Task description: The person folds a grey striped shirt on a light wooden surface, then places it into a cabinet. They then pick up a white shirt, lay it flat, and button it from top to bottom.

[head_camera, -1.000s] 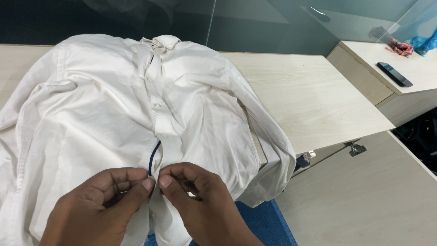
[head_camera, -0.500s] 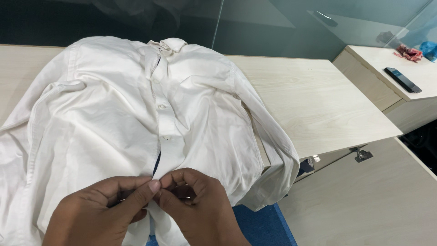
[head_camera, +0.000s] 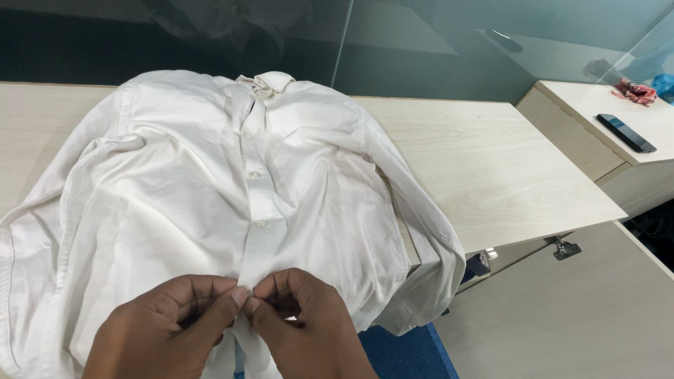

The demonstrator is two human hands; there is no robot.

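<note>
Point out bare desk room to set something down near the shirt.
Free: the pale desk top right of the white shirt, between its hanging sleeve and the side counter with the black phone. A narrow bare strip shows at the far left corner. Crowded: the near edge, where the left hand and right hand pinch the shirt's placket.

You were in an office: pale wood-grain table [head_camera: 484, 161], glass partition [head_camera: 393, 42] behind it, a dark phone [head_camera: 627, 133] alongside.

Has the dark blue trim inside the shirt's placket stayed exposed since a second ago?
No. By the hands, the shirt placket's edges now meet, hiding the trim that showed below the lowest fastened button.
</note>
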